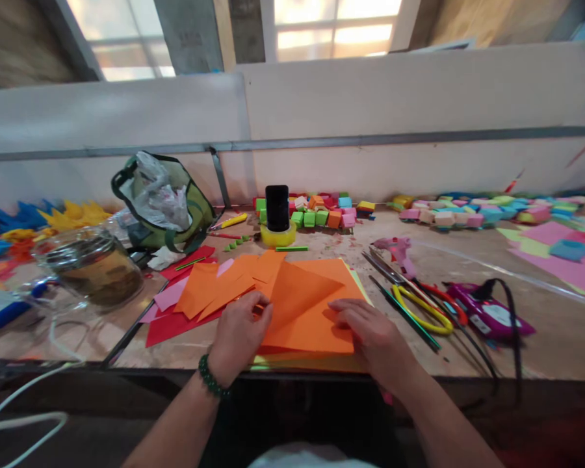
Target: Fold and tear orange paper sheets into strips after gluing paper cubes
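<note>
A sheet of orange paper [312,305] lies in front of me on a stack of paper with yellow-green edges [312,364]. At the sheet's left edge my left hand [241,331], with a green bead bracelet on the wrist, is closed, its curled fingers and thumb on the paper. My right hand [373,331] rests on the sheet's right side, fingers stretched out over it. Several cut orange pieces [202,286] lie beyond my left hand, over red paper [170,330] and pink paper [170,294].
Right of the stack lie yellow-handled scissors [422,312], a pink glue gun [397,253] and a purple device [487,312] with a black cable. A glass jar [95,270] and green bag [188,208] stand left. A phone [277,208] stands upright in a tape roll [279,235], before folded paper blocks [316,211].
</note>
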A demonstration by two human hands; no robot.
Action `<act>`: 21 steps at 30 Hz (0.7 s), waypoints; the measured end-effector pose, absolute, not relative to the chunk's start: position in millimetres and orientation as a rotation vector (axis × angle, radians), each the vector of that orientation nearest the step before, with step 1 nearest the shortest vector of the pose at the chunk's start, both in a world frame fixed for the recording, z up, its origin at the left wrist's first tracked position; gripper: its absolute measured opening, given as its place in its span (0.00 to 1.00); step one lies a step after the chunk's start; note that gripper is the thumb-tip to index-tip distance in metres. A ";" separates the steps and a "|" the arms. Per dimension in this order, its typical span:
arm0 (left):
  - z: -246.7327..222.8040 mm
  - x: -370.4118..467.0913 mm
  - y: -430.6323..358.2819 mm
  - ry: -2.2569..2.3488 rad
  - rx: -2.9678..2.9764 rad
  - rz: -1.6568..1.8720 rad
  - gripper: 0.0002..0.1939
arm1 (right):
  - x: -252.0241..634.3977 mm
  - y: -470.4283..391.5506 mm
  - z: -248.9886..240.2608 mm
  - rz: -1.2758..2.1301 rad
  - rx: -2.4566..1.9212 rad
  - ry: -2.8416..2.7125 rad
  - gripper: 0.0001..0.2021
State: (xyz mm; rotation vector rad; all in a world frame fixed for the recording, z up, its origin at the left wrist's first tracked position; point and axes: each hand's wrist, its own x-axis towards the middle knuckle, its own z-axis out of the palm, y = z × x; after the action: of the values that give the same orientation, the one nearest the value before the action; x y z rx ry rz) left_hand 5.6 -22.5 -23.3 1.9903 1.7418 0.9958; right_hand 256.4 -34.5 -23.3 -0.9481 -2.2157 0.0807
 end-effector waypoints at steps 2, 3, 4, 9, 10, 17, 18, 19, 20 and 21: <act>-24.0 8.6 -25.0 1.844 2.218 0.948 0.17 | 256.7 -34.3 -29.8 0.151 -1.008 -2.249 0.23; -23.0 10.8 -27.5 1.866 2.333 0.945 0.22 | 256.4 -34.7 -31.7 0.185 -1.045 -2.262 0.23; -21.1 13.2 -30.9 1.863 2.438 0.959 0.23 | 255.7 -35.3 -32.4 0.216 -1.079 -2.275 0.23; -6.7 25.0 -50.0 1.439 2.728 0.866 0.16 | 250.4 -41.5 -18.2 0.279 -1.206 -2.337 0.17; -5.2 26.5 -52.1 1.367 2.722 0.775 0.18 | 249.1 -42.5 -13.9 0.293 -1.227 -2.355 0.16; -14.6 22.7 -39.5 1.524 2.416 0.487 0.25 | 248.6 -23.5 -4.4 0.457 -1.394 -2.285 0.21; -16.1 20.1 -35.4 1.585 2.346 0.508 0.25 | 251.5 -16.2 -6.8 0.454 -1.478 -2.247 0.23; -17.2 17.3 -31.4 1.642 2.284 0.519 0.25 | 255.2 -8.7 -10.0 0.441 -1.567 -2.206 0.25; -17.9 14.5 -27.6 1.688 2.239 0.516 0.25 | 259.3 -1.5 -13.5 0.427 -1.643 -2.170 0.26; -18.4 12.0 -24.4 1.723 2.211 0.502 0.26 | 263.5 4.6 -17.0 0.414 -1.689 -2.145 0.26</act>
State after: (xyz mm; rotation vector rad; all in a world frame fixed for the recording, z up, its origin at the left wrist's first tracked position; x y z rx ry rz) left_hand 12.0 -24.4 -18.4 2.2112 1.7231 0.5024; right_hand 263.5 4.6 -17.0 -1.6895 -2.1450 0.4139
